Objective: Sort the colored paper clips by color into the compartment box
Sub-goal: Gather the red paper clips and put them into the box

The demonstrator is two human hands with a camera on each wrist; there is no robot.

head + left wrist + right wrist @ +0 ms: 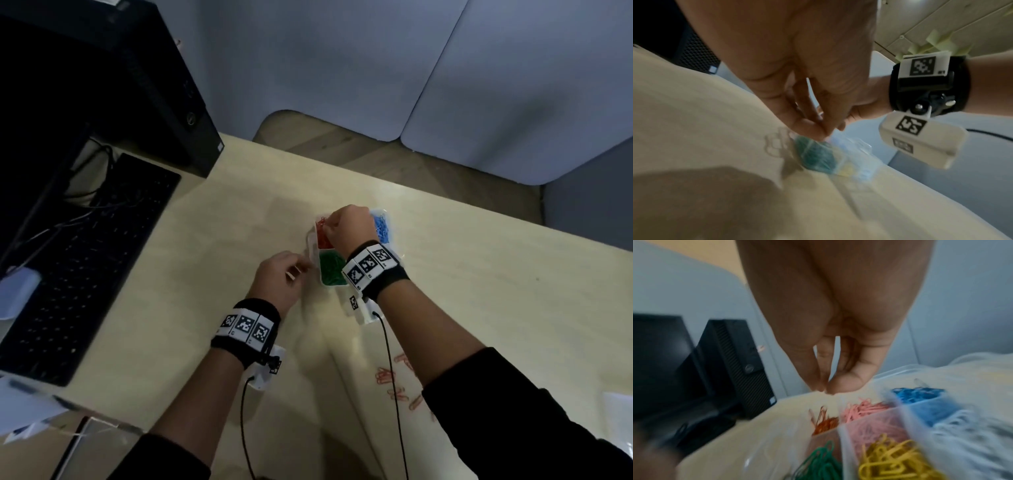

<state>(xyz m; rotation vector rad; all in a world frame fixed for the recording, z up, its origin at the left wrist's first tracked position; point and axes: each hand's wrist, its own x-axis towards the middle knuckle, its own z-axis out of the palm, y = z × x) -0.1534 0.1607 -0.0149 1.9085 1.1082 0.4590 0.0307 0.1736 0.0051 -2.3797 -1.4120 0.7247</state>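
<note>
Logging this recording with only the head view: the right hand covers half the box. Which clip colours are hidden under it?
Observer: The right wrist view shows pink clips and yellow clips in the box, besides the three colours you see.
Operator: Is the right hand holding a clip?
Observer: Its fingertips are pinched together above the red clips; whether there is a clip between them is too blurred to tell.
Operator: And the left hand?
Observer: The left wrist view shows it pinching the box rim beside the green clips.
</note>
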